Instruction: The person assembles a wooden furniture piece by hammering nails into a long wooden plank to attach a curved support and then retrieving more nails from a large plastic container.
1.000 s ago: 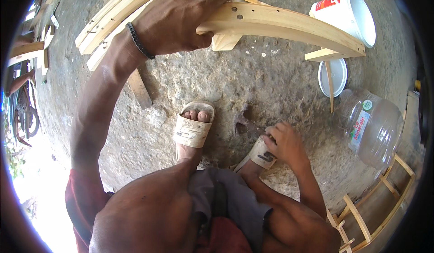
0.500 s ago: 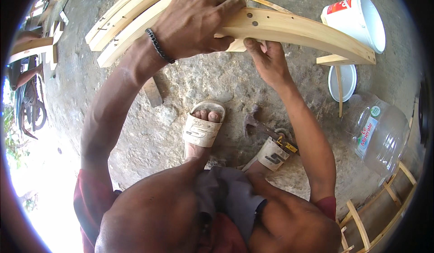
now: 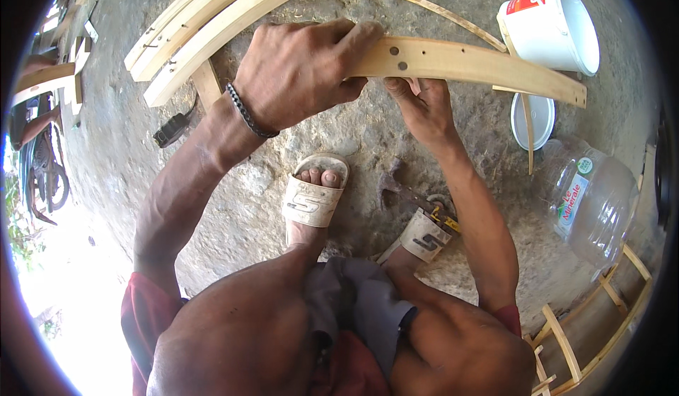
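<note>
A curved, pale wooden slat [image 3: 481,63] with dark round spots and small holes spans the view ahead of me, its thin far-right end tapering. My left hand [image 3: 304,71], with a braided bracelet at the wrist, is wrapped around the slat's left part from above. Just under its lower edge, my right hand [image 3: 428,109] is closed with the thumb bent toward the fingers. A small pale pinkish bit shows between them, too little to name. Whether these fingers grip the slat too is hidden.
Curved wooden beams [image 3: 233,32] with protruding nails lie at the upper left. A white bucket [image 3: 541,32], a round lid [image 3: 532,127] and a clear plastic jug [image 3: 590,208] are on the right. A wooden frame [image 3: 566,346] fills the lower right. Sandaled feet stand below.
Both hands and the slat have come slightly lower, closer to me. The slat has rolled, so less of the crosswise end at its right shows. A black object now appears beside my left forearm.
</note>
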Available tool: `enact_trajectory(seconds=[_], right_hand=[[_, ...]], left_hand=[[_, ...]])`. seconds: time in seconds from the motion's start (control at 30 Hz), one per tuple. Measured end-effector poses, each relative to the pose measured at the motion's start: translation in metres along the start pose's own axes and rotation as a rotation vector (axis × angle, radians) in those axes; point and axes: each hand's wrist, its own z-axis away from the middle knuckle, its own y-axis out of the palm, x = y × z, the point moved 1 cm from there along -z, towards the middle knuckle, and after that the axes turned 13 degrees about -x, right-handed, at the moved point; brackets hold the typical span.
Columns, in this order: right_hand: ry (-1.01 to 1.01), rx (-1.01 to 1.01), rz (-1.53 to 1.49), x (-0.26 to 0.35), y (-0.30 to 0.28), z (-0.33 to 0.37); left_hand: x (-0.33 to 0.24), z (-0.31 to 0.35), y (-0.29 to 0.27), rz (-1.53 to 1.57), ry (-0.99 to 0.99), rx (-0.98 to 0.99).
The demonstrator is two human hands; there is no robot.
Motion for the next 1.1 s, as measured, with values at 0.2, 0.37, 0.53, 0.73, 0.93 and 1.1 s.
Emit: enact_trajectory(seconds=[0.2,0.37,0.53,0.73,0.93,1.1], right_hand=[[-0.057,-0.008,0.138,0.004,0.004,0.012],[0.006,-0.043,-0.013,-0.003,0.005,0.018],[-0.127,-0.007,0.177,-0.003,0.003,0.019],[-0.184,-0.033,0.149,0.003,-0.007,0.024],[-0.181,-0.032,0.193,0.001,-0.007,0.028],[-0.095,0.045,0.179,0.009,-0.017,0.026]], left_hand=[[-0.012,0.019,-0.007,0.043,-0.064,-0.036],[-0.02,0.019,-0.008,0.06,-0.063,-0.086],[-0.025,0.025,-0.007,0.061,-0.105,-0.109],[-0.038,0.019,-0.005,0.04,-0.132,-0.08],[-0.04,0.026,-0.003,0.045,-0.117,-0.129],[-0.042,0.022,0.001,0.011,-0.117,-0.081]])
